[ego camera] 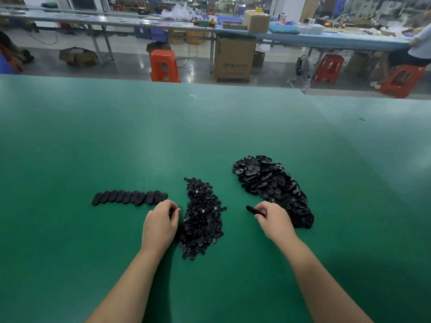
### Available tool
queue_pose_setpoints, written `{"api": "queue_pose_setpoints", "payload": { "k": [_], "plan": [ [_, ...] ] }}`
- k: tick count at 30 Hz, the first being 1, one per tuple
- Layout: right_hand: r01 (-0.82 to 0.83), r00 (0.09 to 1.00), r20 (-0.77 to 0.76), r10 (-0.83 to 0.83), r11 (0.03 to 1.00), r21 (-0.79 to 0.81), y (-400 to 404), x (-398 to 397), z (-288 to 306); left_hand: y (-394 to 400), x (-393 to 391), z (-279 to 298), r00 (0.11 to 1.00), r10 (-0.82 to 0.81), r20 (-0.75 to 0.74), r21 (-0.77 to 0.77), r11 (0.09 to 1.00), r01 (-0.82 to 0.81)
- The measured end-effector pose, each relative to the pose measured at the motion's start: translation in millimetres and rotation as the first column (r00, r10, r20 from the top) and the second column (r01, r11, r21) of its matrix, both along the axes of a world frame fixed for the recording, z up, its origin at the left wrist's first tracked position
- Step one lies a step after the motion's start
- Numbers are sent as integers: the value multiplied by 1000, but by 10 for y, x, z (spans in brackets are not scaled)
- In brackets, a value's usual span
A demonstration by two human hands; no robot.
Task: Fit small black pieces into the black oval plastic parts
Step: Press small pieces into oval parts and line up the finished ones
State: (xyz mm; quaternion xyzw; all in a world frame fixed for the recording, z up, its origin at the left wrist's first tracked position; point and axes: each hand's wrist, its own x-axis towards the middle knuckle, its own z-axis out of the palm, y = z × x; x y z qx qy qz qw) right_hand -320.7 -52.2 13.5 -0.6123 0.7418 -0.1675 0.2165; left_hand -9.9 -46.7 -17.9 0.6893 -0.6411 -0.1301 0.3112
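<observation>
A heap of small black pieces [202, 215] lies in the middle of the green table [163, 136]. To its right sits a larger heap of black oval plastic parts [272, 183]. A row of oval parts [128, 197] lies flat at the left. My left hand [161, 222] is at the left edge of the small-piece heap with fingers curled; what it pinches is hidden. My right hand [272, 217] holds one black oval part [253, 209] by its end, beside the oval heap.
The table's far edge runs across the view; beyond it are orange stools [164, 65], a cardboard box [234, 58] and long workbenches. A person sits at the far right [419, 47].
</observation>
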Motion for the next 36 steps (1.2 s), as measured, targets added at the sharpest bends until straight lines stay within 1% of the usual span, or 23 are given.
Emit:
{"api": "queue_pose_setpoints", "payload": {
  "k": [3,7,12,15,17,18,19,20,21,22,23,24,25,26,28,31,33,35,36],
  "plan": [
    [43,998,52,-41,999,-33,19,-16,29,3,2,-4,1000,7,-9,8,1000,-7],
    [37,999,-1,-37,999,-19,36,-32,37,3,-2,-1,1000,11,-6,17,1000,-11],
    [-31,997,-74,37,997,77,8,-14,76,9,-2,8,1000,16,-8,24,1000,-16],
    [-53,995,-75,59,996,75,8,-5,95,12,-7,24,1000,20,-3,30,999,-20],
    [-43,999,-23,44,997,62,17,-24,89,13,-14,37,1000,22,-4,30,999,-22],
    [-12,997,73,8,998,55,22,-36,81,17,-16,44,1000,23,-3,28,999,-23],
    [45,970,236,-59,997,66,28,-44,77,22,-17,49,1000,27,-3,26,999,-27],
    [106,892,431,-139,989,101,38,-48,82,25,-16,51,999,32,-10,24,999,-32],
    [147,770,604,-203,979,142,56,-48,94,26,-15,52,999,43,-29,22,999,-42],
    [165,636,734,-238,971,172,80,-39,105,28,-13,54,996,57,-62,21,998,-56],
    [163,518,819,-247,968,189,106,-18,111,31,-9,57,992,73,-102,22,997,-71],
    [153,423,873,-243,969,196,132,13,106,36,-4,66,986,83,-142,22,996,-81],
    [141,360,903,-233,971,194,162,43,92,40,-1,72,980,89,-177,17,996,-88],
    [130,338,916,-218,974,184,188,72,68,49,-7,79,976,89,-201,9,996,-89],
    [130,378,909,-176,982,136,238,118,-2,57,-77,125,979,52,-198,-23,998,-57],
    [164,453,883,-123,985,53,274,163,-91,45,-392,314,984,-131,-121,-90,989,120],
    [166,478,874,-86,986,6,288,190,-123,1,-702,453,954,-299,-19,-115,949,295],
    [175,470,880,-63,984,-23,296,205,-138,-59,-1001,541,900,-413,140,-72,902,426],
    [179,464,884,-63,983,-24,298,203,-140,-93,-1118,555,872,-444,208,-28,888,459]
  ]
}}
